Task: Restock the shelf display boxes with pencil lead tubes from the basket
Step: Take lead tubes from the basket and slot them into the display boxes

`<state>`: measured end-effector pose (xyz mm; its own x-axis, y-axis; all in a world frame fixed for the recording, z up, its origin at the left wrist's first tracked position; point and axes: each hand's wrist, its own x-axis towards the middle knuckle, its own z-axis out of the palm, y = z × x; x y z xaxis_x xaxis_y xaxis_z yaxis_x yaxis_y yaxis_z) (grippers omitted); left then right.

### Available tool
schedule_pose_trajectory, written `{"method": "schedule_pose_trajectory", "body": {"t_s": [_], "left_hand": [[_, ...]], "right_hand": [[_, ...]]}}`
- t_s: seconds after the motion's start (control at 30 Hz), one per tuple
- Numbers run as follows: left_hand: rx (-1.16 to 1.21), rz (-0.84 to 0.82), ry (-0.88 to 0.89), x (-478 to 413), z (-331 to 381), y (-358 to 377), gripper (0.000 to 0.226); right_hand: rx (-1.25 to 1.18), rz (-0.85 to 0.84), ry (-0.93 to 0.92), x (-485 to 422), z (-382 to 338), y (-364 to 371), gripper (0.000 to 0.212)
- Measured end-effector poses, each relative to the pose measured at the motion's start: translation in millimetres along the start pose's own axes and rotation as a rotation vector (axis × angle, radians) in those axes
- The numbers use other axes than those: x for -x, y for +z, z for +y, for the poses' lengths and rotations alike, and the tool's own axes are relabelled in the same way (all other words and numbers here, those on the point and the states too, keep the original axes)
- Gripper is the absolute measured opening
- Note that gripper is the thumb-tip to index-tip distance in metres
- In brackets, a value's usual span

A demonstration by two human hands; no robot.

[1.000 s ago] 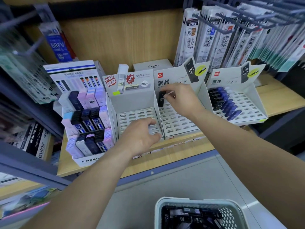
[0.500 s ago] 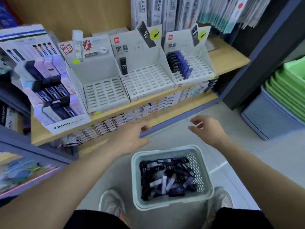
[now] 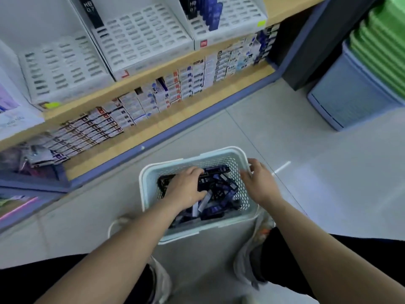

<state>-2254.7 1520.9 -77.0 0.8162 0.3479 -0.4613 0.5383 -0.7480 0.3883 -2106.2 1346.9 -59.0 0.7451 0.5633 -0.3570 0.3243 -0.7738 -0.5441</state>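
Where both hands hovered above the basket (image 3: 151,183) on the floor (image 3: 285,132) half a second ago, the left hand (image 3: 186,187) now lies on the lead tubes (image 3: 217,194) inside, fingers bent, grip unclear; the right hand (image 3: 259,183), fingers loosely spread, is at its right rim.

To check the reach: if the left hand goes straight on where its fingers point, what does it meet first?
The black HB lead tube in the basket; the left hand seems nearly on it, depth unclear.
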Motion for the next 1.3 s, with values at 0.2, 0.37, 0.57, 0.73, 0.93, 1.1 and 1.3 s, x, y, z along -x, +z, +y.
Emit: {"method": "schedule_pose_trajectory", "body": {"t_s": [0.2, 0.37, 0.57, 0.73, 0.93, 1.1, 1.3], "left_hand": [[-0.026, 0.166, -0.050, -8.0, -8.3, 41.5, 0.072], [-0.024, 0.231, -0.081, -12.4, -11.4, 51.2, 0.069], [0.033, 0.189, -0.034, -16.0, -15.0, 51.8, 0.056], [0.111, 0.144, -0.022, -19.0, -24.8, 44.2, 0.042], [0.293, 0.195, -0.072, -18.9, -7.6, 40.2, 0.041], [0.453, 0.219, -0.076, -21.8, 14.7, 43.5, 0.034], [0.401, 0.168, -0.096, -27.9, 18.8, 61.2, 0.037]], "right_hand": [[-0.163, -0.015, 0.101, -1.9, 2.4, 9.8, 0.036], [-0.179, -0.013, 0.095, -6.9, -1.6, 12.5, 0.030], [-0.194, -0.015, 0.109, -8.1, -1.9, 13.4, 0.033], [-0.210, -0.023, 0.114, -6.7, -3.9, 12.5, 0.033], [-0.210, -0.021, 0.118, -6.1, -4.7, 10.9, 0.033], [-0.217, -0.013, 0.123, -6.5, -3.7, 11.0, 0.033], [-0.241, -0.016, 0.136, -6.6, -3.4, 11.2, 0.038]]}}
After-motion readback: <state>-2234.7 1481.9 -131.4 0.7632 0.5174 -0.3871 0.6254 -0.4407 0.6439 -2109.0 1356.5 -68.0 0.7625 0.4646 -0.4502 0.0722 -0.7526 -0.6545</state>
